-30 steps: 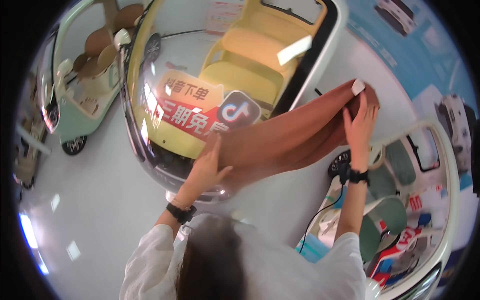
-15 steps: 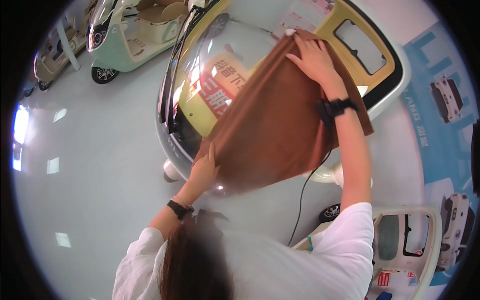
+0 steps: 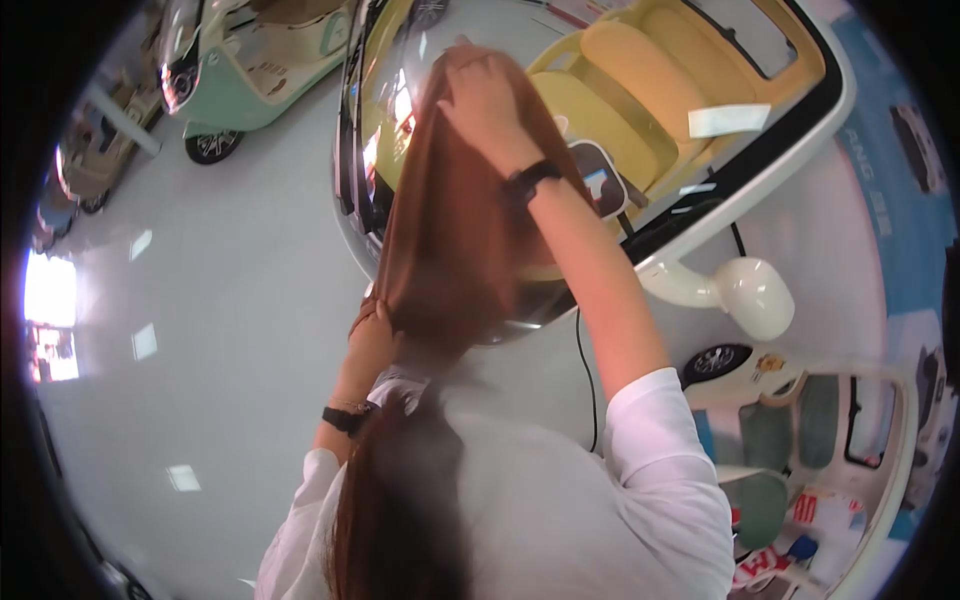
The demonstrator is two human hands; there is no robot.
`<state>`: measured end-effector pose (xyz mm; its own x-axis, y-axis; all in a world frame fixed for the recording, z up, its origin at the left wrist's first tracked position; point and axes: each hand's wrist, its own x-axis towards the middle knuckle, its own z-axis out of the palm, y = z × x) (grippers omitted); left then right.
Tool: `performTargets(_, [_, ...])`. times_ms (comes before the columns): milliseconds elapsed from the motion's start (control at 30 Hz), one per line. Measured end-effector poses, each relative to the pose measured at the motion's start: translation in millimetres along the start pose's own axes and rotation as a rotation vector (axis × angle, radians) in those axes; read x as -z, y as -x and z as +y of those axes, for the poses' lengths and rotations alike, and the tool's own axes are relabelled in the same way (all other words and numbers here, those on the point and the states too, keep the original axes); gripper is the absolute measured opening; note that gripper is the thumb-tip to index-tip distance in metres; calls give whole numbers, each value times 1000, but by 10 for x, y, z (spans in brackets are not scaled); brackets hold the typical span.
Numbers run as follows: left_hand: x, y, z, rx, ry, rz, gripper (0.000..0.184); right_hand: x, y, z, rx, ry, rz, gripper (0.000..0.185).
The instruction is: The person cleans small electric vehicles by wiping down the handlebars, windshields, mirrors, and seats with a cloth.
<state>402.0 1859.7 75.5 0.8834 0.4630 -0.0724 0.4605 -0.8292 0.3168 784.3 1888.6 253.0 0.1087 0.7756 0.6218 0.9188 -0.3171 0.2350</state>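
A brown cloth [image 3: 450,220] hangs in folds over the windshield side of a small car with a yellow interior. My right hand [image 3: 483,100] lies on the cloth's far end, fingers bent over the fabric and partly blurred. Lower down, near the car's front edge, my left hand [image 3: 372,335] grips the near left edge of the cloth. A black band circles each wrist. Beside the cloth, behind the glass, a dark rounded sign [image 3: 600,180] shows in part. The yellow seat [image 3: 610,110] is visible through the glass.
A white mirror [image 3: 755,298] juts from the car's right side, with a black cable [image 3: 585,370] hanging near it. A green scooter [image 3: 255,85] stands at upper left. Another open small vehicle [image 3: 890,400] is at lower right, near a blue wall poster [image 3: 870,200].
My right hand has swept left with the far end of the cloth, uncovering the yellow seats. The cloth, spread wide half a second ago, is now bunched narrower. My left hand moved slightly left.
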Motion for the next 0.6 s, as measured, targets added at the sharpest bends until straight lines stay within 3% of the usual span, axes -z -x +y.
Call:
performTargets(167, [356,-14,-559,204,26,-301,49,-29,654,-746,-125,123,-22,58])
performTargets(333, [205,-5,-1264,255,-38,-374,48,-40,1384,-1322,-262,73,-54,55])
performTargets(367, [161,-15,-1376,258,-43,-388,48,-37,1565,-1433,-325,11,-141,54])
performTargets(600, [5,-456,-1660,12,-185,-761,45,160,3063,-1905,-566,20,-272,48])
